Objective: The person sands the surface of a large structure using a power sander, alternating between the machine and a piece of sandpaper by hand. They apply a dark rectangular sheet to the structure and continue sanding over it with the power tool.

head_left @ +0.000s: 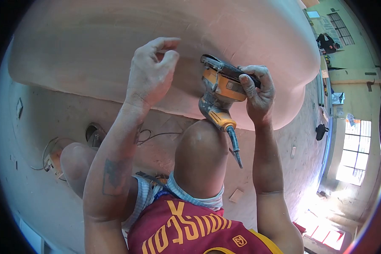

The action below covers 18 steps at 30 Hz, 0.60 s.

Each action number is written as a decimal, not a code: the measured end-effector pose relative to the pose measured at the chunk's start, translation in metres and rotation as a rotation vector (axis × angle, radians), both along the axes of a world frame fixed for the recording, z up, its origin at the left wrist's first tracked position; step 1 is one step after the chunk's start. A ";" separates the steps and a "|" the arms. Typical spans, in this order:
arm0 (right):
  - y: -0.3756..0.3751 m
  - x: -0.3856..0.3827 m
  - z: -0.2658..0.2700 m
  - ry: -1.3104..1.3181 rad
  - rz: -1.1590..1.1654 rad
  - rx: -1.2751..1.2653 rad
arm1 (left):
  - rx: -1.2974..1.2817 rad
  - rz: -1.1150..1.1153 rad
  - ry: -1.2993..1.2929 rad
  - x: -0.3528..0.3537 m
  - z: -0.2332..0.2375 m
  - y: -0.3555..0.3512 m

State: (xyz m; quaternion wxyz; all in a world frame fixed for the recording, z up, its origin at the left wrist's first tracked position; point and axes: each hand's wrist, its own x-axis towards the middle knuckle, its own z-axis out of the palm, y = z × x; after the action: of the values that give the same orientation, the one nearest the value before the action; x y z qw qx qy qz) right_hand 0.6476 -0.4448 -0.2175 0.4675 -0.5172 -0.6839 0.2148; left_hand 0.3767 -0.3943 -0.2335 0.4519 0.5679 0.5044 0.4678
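Note:
My right hand (259, 86) grips a yellow and black orbital sander (228, 86) by the edge of its round pad, thumb on the near side and fingers over the rim. The sander is tilted, pad towards the large form, and its body rests at my raised knee (202, 148), the cord end pointing down. My left hand (151, 70) is held up left of the sander, apart from it. Its index finger and thumb have a gap between them; the other fingers curl inward, partly hidden. Both hands are dusty.
A large, smooth, pinkish curved form (114, 46) fills the space ahead. A dark cable (163, 134) runs over the dusty floor (89, 101). A small block (236, 195) lies near my leg. Barred windows (354, 148) and dark items (321, 132) are at the right.

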 end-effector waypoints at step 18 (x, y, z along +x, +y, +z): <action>0.006 -0.011 0.021 -0.278 0.021 0.122 | 0.529 -0.418 0.330 0.022 0.029 0.002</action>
State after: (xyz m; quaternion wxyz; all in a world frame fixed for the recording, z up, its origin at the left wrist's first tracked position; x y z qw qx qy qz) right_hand 0.6370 -0.4385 -0.1967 0.3965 -0.5054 -0.7593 0.1039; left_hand 0.3985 -0.3924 -0.2047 0.2879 0.8235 0.3055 0.3816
